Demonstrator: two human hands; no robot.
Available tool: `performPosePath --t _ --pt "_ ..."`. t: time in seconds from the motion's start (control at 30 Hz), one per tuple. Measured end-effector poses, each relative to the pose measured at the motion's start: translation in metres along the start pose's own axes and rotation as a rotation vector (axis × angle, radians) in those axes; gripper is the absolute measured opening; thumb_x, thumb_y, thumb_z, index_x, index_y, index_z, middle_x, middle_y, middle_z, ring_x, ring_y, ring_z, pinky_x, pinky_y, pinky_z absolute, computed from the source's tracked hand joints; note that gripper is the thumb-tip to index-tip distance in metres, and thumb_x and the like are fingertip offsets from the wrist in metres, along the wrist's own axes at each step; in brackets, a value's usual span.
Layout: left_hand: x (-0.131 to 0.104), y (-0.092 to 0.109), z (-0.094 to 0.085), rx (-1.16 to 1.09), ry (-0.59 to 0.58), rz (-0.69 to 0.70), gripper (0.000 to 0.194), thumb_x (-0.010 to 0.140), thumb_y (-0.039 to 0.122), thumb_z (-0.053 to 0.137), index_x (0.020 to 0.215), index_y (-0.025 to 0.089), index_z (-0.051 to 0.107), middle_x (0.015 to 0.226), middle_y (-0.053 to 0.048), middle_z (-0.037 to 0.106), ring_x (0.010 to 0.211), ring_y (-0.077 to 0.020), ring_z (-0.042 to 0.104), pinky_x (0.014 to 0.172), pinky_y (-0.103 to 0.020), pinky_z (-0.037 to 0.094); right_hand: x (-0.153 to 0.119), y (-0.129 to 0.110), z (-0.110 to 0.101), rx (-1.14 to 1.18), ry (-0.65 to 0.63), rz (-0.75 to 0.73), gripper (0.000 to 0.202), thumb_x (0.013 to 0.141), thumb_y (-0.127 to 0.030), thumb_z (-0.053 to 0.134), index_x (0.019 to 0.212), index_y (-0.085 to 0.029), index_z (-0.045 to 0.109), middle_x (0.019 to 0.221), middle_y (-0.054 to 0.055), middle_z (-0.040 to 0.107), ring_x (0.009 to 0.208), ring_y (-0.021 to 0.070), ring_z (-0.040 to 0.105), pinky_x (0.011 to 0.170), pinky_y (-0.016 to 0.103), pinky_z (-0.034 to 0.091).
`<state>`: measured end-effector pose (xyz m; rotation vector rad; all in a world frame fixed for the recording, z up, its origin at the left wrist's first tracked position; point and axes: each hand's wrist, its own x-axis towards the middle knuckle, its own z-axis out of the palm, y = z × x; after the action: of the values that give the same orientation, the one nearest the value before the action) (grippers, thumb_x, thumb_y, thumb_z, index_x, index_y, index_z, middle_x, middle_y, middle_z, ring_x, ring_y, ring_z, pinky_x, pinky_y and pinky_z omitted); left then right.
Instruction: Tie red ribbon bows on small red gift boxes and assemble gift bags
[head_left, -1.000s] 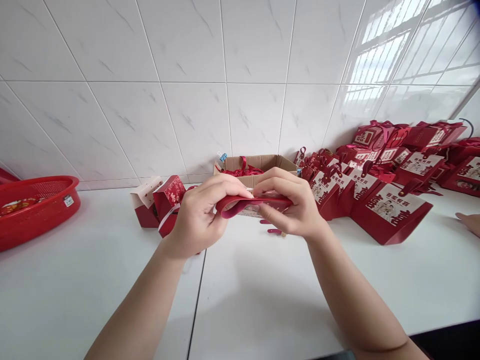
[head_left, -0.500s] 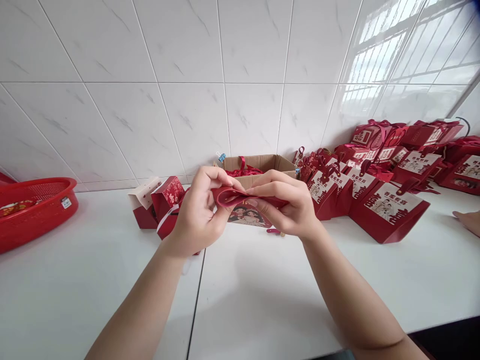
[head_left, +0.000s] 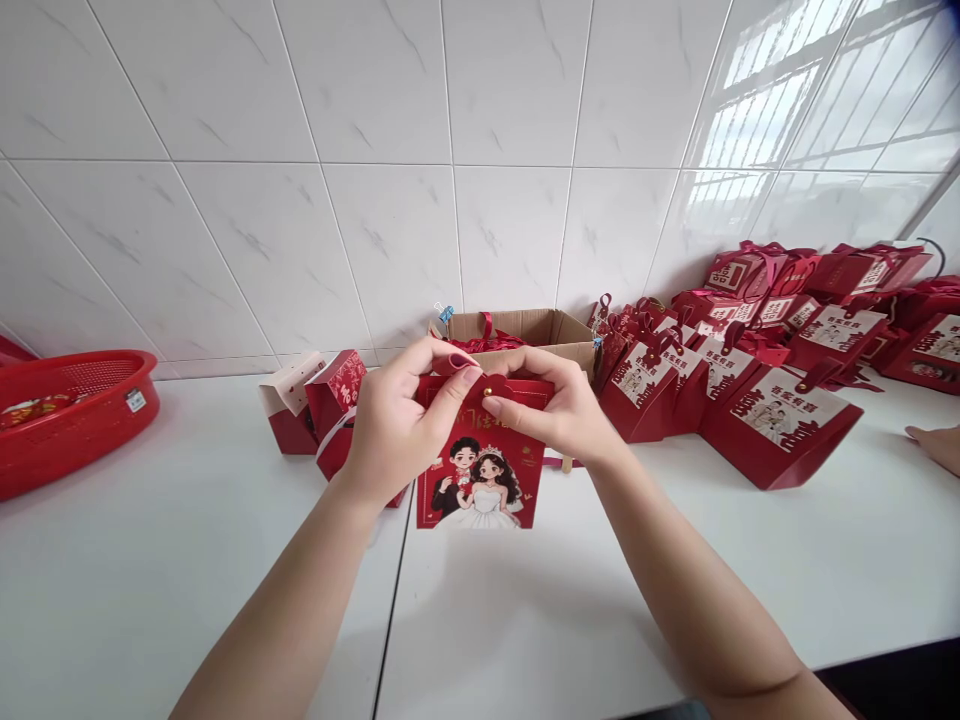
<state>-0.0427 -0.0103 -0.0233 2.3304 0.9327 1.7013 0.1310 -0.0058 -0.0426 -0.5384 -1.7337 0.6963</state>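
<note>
The left hand (head_left: 401, 425) pinches a dark red strap (head_left: 454, 361) between thumb and fingers, while the right hand (head_left: 559, 405) is clamped on the top edge of a red box (head_left: 480, 485), close beside a gold stud (head_left: 487, 392), so that the box hangs between them above the near middle of the white table (head_left: 600, 610), its cartoon couple facing the person. Just beyond the hands stands a cardboard carton (head_left: 574, 352) with red ribbons (head_left: 487, 342) inside; small boxes (head_left: 294, 420) and a red basket (head_left: 97, 435) stand to the left, and many finished-looking gift boxes (head_left: 795, 440) crowd the far right, with another person's hand (head_left: 937, 446) at the right edge.
</note>
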Motion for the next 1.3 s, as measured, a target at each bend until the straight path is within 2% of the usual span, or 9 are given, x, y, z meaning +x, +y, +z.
performPosePath --t 0.13,0.23,0.37,0.5,0.67,0.83,1.0,1.13,1.3 --pt "0.0 -0.002 0.003 0.044 0.055 -0.043 0.006 0.084 0.024 0.063 0.081 0.018 0.061 0.076 0.001 0.066 0.072 -0.0115 0.062 0.068 -0.021 0.05 0.002 0.004 0.008 0.19 0.02 0.192 0.022 0.075 -0.033 0.072 0.084 -0.018 0.059 0.085 0.001 0.064 0.071 0.0109 0.061 0.062 0.023 0.053" --pt "0.001 -0.002 0.001 -0.009 0.043 -0.111 0.011 0.084 0.027 0.063 0.079 0.018 0.06 0.074 0.001 0.066 0.07 -0.0118 0.062 0.067 -0.022 0.051 0.003 0.007 0.011 0.261 0.045 0.241 0.023 0.075 -0.035 0.073 0.083 -0.018 0.059 0.086 0.001 0.063 0.071 0.011 0.061 0.062 0.023 0.052" --pt "0.004 0.0 -0.006 -0.069 -0.038 -0.211 0.017 0.085 0.032 0.061 0.076 0.018 0.06 0.07 0.001 0.065 0.062 -0.0108 0.06 0.057 -0.02 0.049 0.003 0.008 0.011 0.231 0.038 0.218 0.023 0.075 -0.035 0.073 0.082 -0.018 0.059 0.084 0.001 0.062 0.072 0.0107 0.06 0.062 0.022 0.051" --pt "0.005 0.003 -0.011 -0.085 -0.085 -0.259 0.017 0.083 0.034 0.064 0.076 0.019 0.062 0.07 0.002 0.065 0.057 -0.0096 0.058 0.05 -0.019 0.046 0.002 0.007 0.008 0.133 -0.038 0.167 0.02 0.077 -0.033 0.071 0.084 -0.018 0.06 0.083 0.001 0.062 0.076 0.0119 0.059 0.068 0.025 0.052" --pt "0.004 0.003 -0.01 -0.071 -0.097 -0.235 0.015 0.081 0.035 0.066 0.077 0.021 0.066 0.071 0.003 0.066 0.062 -0.0102 0.061 0.055 -0.019 0.048 0.001 0.006 0.007 0.06 -0.08 0.134 0.019 0.077 -0.03 0.071 0.084 -0.018 0.059 0.085 0.002 0.062 0.079 0.0132 0.059 0.072 0.027 0.051" --pt "0.004 0.005 -0.009 0.0 -0.119 -0.208 0.016 0.082 0.033 0.065 0.074 0.019 0.066 0.069 0.002 0.066 0.066 -0.0118 0.062 0.059 -0.02 0.049 0.0 0.009 0.009 0.019 -0.063 0.122 0.017 0.075 -0.027 0.071 0.081 -0.017 0.059 0.082 0.001 0.062 0.076 0.0124 0.059 0.07 0.026 0.05" --pt "0.004 0.002 -0.008 0.023 -0.101 -0.218 0.017 0.08 0.035 0.067 0.073 0.019 0.067 0.067 0.001 0.066 0.061 -0.012 0.061 0.052 -0.021 0.048 -0.001 0.011 0.01 -0.02 -0.044 0.096 0.017 0.075 -0.03 0.071 0.078 -0.017 0.06 0.079 0.001 0.063 0.074 0.0131 0.059 0.068 0.027 0.05" --pt "0.004 -0.002 -0.008 -0.049 -0.1 -0.219 0.016 0.077 0.037 0.07 0.074 0.021 0.069 0.069 -0.001 0.068 0.061 -0.0142 0.063 0.051 -0.024 0.051 -0.001 0.01 0.007 -0.038 -0.035 0.119 0.019 0.074 -0.031 0.071 0.077 -0.017 0.059 0.077 0.001 0.063 0.071 0.013 0.058 0.065 0.026 0.049" --pt "0.005 -0.001 -0.009 -0.115 -0.141 -0.245 0.02 0.08 0.039 0.068 0.075 0.02 0.07 0.067 -0.002 0.069 0.058 -0.0139 0.062 0.047 -0.022 0.049 0.001 0.008 0.004 -0.032 -0.103 0.107 0.018 0.074 -0.028 0.07 0.075 -0.018 0.055 0.075 -0.001 0.06 0.069 0.0112 0.055 0.065 0.025 0.047"
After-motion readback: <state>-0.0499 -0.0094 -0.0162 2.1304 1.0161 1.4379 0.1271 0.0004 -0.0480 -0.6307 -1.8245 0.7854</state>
